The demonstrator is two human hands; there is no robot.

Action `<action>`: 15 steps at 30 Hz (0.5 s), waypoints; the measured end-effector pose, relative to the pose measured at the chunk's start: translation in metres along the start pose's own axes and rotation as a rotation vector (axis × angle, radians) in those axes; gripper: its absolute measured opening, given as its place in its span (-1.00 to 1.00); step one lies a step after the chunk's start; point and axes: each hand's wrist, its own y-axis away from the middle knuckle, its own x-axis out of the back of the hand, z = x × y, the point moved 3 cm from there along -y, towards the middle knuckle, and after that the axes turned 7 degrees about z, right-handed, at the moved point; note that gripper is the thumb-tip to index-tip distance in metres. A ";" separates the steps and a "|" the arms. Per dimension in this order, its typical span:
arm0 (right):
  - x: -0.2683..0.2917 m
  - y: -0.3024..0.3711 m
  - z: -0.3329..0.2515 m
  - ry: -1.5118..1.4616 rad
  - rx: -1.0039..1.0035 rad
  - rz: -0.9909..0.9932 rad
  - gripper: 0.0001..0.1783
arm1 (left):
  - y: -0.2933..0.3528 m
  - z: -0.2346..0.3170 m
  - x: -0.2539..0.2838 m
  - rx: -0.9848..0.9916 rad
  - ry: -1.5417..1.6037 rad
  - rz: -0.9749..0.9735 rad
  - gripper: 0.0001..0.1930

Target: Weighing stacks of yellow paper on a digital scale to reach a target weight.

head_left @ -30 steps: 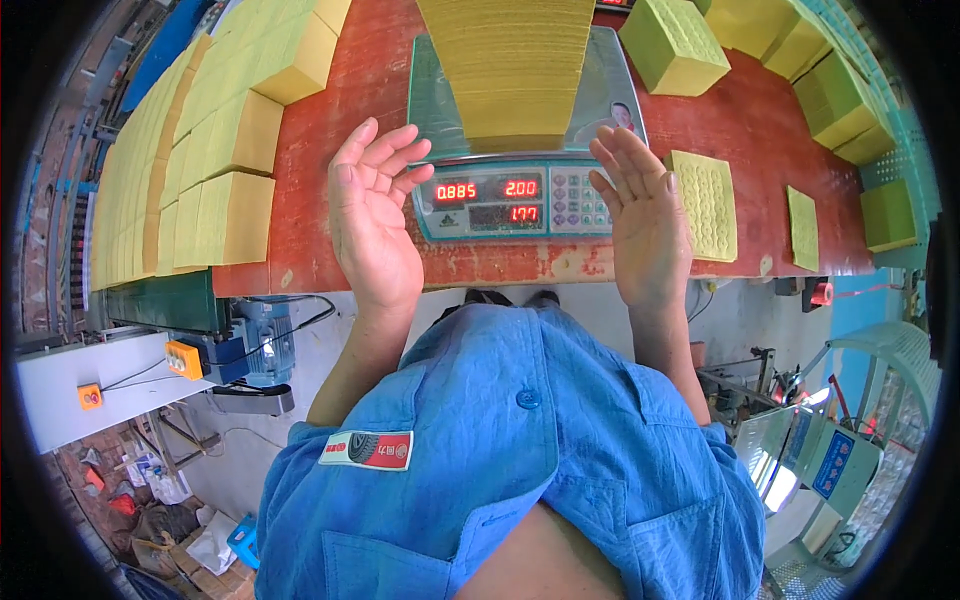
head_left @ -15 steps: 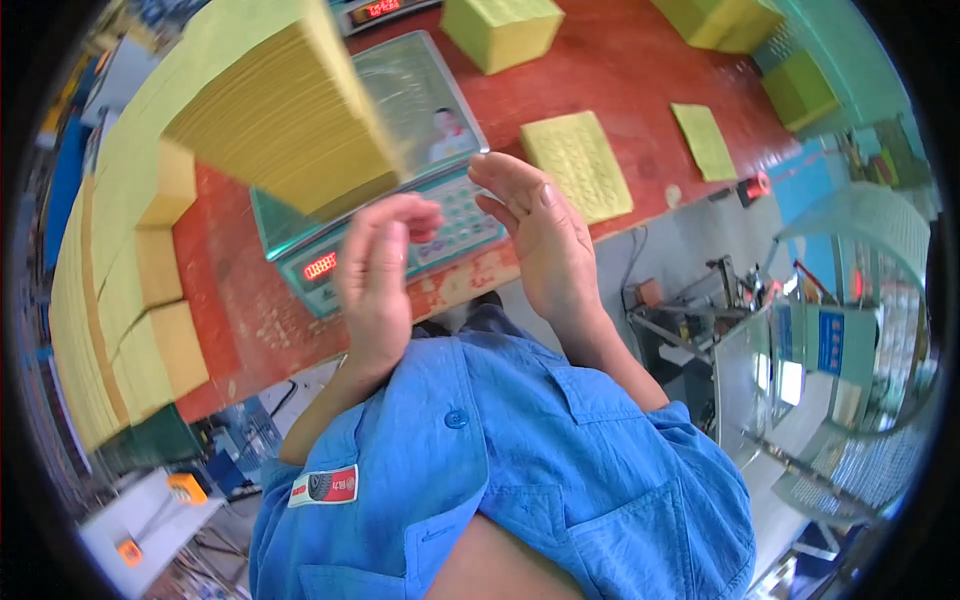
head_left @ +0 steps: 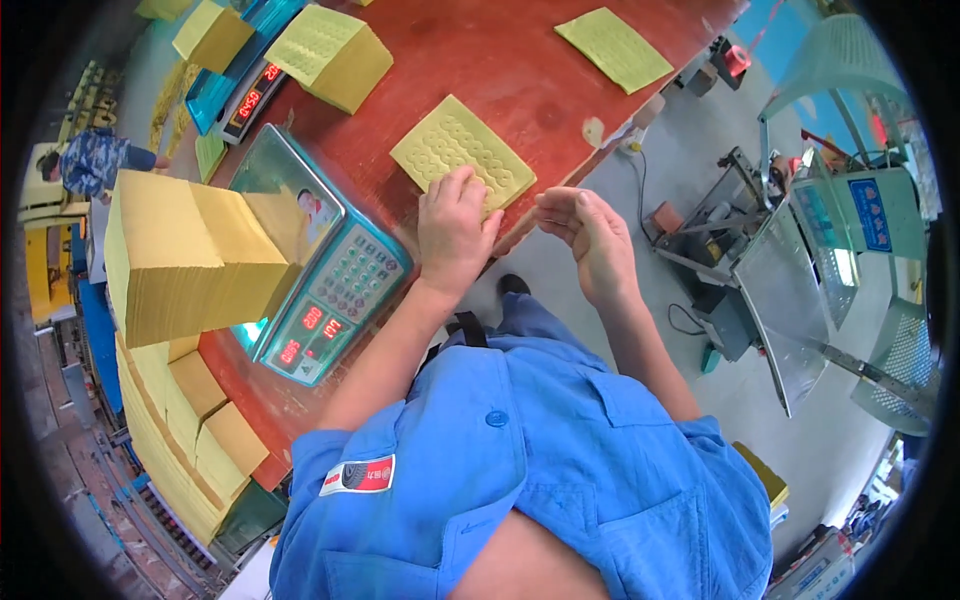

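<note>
A low stack of yellow paper sheets (head_left: 450, 140) with rows of pressed wavy shapes lies on the red table. My left hand (head_left: 455, 235) rests its slightly bent fingers on the stack's near edge. My right hand (head_left: 597, 245) is held just off the stack's right corner, palm turned inward and fingers stretched, holding nothing. Left of my hands stands a teal digital scale (head_left: 345, 300) with a keypad and lit red display. A tall block of yellow paper (head_left: 190, 260) sits on its pan, covering much of it.
Beyond the scale are a yellow paper block (head_left: 335, 58) and a second scale (head_left: 248, 100). A thin yellow sheet stack (head_left: 613, 48) lies at the far right of the red table (head_left: 520, 60). More blocks (head_left: 205, 430) line the left. Machinery (head_left: 780, 310) stands right; a person (head_left: 95, 162) is far left.
The view has swung right. My left hand has moved from beside the scale's keypad onto the low paper stack. The tall block, blurred before, now stands sharp on the scale, whose display reading has changed.
</note>
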 end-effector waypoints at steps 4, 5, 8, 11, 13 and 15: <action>0.003 -0.008 0.006 -0.028 -0.048 -0.018 -0.62 | -0.002 0.003 0.002 -0.008 -0.005 -0.026 -0.75; 0.003 -0.009 0.007 -0.021 -0.052 -0.026 -0.62 | -0.002 0.003 0.003 -0.005 -0.011 -0.024 -0.75; 0.003 -0.015 0.006 0.009 -0.060 -0.020 -0.63 | -0.001 0.002 0.004 0.000 0.036 0.008 -0.83; 0.002 -0.019 0.008 0.032 -0.071 -0.026 -0.66 | 0.002 -0.002 0.002 0.003 0.053 0.053 -0.88; 0.000 -0.021 0.008 0.042 -0.074 -0.030 -0.67 | 0.002 -0.002 0.000 -0.032 0.029 0.088 -0.88; -0.002 -0.022 0.010 0.050 -0.076 -0.030 -0.67 | 0.002 -0.002 -0.001 -0.022 0.029 0.107 -0.89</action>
